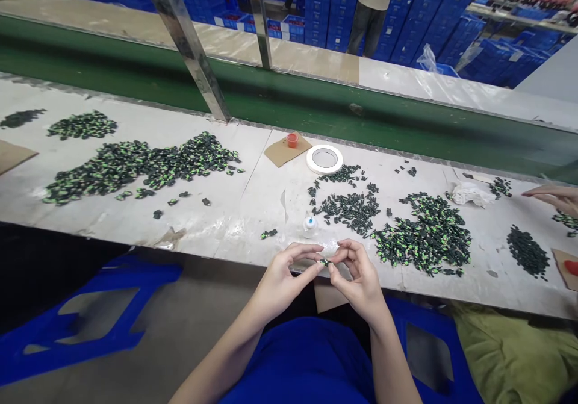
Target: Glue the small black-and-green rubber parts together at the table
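Between the fingertips of my left hand (289, 274) and my right hand (356, 277) is a small black-and-green piece (324, 262), held just over the table's near edge. Both hands pinch it between thumb and fingers. Just beyond them stands a small clear bottle with a blue tip (310, 224). A few similar black-and-green pieces (268, 234) lie left of the bottle. To the right is a large pile of black-and-green pieces (424, 235). Small dark parts (350, 210) are spread behind my right hand.
A roll of white tape (324, 159) lies beside cardboard (277, 153) bearing a red cap-like dish (292, 140). Another long pile (144, 163) covers the left. At the right edge is another person's hand (555, 198). A metal post (189, 49) rises from the table; blue stools (90, 313) stand below.
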Tool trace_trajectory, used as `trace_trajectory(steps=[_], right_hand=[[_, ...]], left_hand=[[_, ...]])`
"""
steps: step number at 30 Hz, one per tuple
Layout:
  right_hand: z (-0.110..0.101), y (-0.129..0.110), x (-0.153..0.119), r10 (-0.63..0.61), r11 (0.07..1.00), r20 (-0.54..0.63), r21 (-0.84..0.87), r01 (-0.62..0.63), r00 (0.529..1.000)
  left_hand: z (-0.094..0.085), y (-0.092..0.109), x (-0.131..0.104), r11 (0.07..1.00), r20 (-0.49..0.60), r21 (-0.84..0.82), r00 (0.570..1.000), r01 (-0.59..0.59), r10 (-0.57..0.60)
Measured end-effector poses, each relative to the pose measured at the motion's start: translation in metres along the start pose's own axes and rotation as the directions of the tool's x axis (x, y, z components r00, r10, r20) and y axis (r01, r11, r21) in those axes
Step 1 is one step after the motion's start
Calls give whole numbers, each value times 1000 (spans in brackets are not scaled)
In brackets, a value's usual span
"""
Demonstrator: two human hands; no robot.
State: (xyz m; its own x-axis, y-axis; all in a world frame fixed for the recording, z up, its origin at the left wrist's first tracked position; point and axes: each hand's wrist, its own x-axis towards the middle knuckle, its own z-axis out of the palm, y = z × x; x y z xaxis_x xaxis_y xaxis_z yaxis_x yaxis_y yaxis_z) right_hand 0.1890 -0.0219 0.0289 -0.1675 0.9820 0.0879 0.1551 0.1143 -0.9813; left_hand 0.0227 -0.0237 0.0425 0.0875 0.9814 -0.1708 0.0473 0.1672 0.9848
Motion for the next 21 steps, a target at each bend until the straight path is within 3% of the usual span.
trace_trajectory(steps=[5, 10, 15, 19, 21], right_hand=[[1, -3, -2, -14, 1000, -35, 10, 15, 999], [5, -7, -7, -77, 986, -69, -154, 66, 995], [7, -6, -11, -96, 972, -87, -224, 75, 992], [-16, 6, -6, -116, 943, -100, -323, 78, 988], [-37, 12, -1, -182, 873, -166, -481, 81, 969]], left_hand=[[-1, 3, 0, 998, -10, 41, 999, -50, 50], [6, 1, -3, 984, -99, 127, 985, -129, 141], [11, 1, -3, 989, -69, 123, 993, -87, 96], [0, 1, -1, 981, 42, 172, 996, -86, 80], [-13, -2, 1, 952, 2, 284, 993, -114, 118]])
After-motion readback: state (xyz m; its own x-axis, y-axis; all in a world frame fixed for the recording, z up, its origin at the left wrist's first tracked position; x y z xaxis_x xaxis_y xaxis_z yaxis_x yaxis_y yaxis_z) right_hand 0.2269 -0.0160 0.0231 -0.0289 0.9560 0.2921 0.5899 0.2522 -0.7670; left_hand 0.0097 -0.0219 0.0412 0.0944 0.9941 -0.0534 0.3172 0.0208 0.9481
